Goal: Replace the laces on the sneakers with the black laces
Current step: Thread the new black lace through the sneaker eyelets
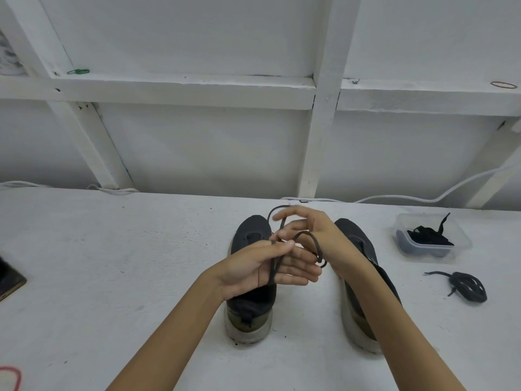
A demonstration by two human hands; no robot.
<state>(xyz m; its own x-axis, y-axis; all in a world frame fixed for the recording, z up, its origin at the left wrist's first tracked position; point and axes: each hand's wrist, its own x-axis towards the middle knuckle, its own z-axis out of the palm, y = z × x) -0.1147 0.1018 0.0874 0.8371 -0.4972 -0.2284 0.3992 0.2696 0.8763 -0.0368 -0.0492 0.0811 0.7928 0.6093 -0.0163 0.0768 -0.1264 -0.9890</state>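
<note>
Two hands meet above the left sneaker point(249, 314), and a dark lace point(274, 268) is shared between them. The lace is pinched by the left hand point(262, 266) between thumb and forefinger, the other fingers being spread below. A loop of it is caught in the curled fingers of the right hand point(307, 232), though the grip there is blurred. The lace hangs in slack loops, so no single axis can be given to it. No lacing can be made out on the sneaker below, much of it being hidden by the hands.

Both sneakers are stood on the white table point(112, 263), side by side, heels near and toes towards the wall, their long axes running away from the person; the right sneaker point(352, 230) is partly covered by the forearm.

Further right, a coiled lace point(469, 286) lies on the table, with black laces point(428, 235) kept in a clear tub point(462, 241) behind it.

A pulled-out lace is judged to be in hand, being gathered up. Next, it would need to be set aside and a black one fetched from the tub
</note>
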